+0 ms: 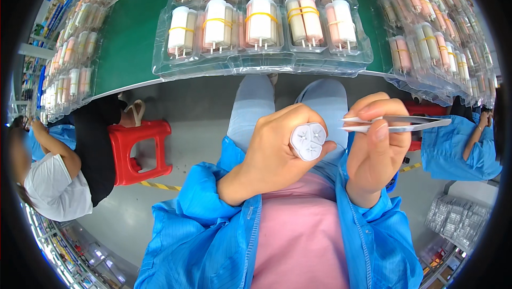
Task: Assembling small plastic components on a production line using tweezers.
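While the left hand [277,150] is wrapped around a white bundle of three cylinders [308,141], its end face turned up toward the camera, the right hand [376,147] pinches a pair of metal tweezers [397,123] between thumb and forefinger. The tweezer tips point left and sit just beside the upper right edge of the bundle's end face; whether they touch it cannot be told. Both hands are held above the person's lap, off the near edge of the green bench [130,38], and they are close together, the bundle between them.

On the bench, along its near edge, lie clear plastic blister trays [261,62] holding rows of similar bundles [261,19], white and pale pink, each bound with a yellow rubber band [260,16] and with small metal pins pointing toward the near edge. More trays of the same kind are stacked toward the left edge [72,54] and the right edge [442,38] of the bench.

Below the bench on the left stands a red plastic stool [140,150] on the grey floor, with a seated person in a white shirt [53,187] beside it. On the right another person's blue sleeve [458,145] shows.
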### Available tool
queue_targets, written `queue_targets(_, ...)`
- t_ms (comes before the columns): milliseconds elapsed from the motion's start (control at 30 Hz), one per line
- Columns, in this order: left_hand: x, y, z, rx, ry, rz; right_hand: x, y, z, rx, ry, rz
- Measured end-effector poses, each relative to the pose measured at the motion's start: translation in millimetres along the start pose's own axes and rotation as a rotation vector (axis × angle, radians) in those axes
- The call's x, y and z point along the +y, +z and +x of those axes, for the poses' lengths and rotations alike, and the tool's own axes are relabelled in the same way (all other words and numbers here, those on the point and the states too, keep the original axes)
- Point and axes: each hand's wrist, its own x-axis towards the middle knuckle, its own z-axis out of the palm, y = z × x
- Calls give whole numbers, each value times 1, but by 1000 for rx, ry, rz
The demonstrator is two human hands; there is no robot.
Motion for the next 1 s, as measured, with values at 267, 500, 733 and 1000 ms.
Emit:
queue_targets(267, 6, -5, -3, -87, -135, -194, 0, -1, -4, -45, 45, 0)
queue_targets(500, 9, -7, -4, -152, -203, -335, 0, -1, -8, -73, 69, 30)
queue_targets(733, 10, -6, -5, -141, -194, -349, 1, -2, -10, -90, 59, 17)
queue_targets(1000, 9, -5, -6, -128, -180, -372, 1, -1, -11, -92, 29, 4)
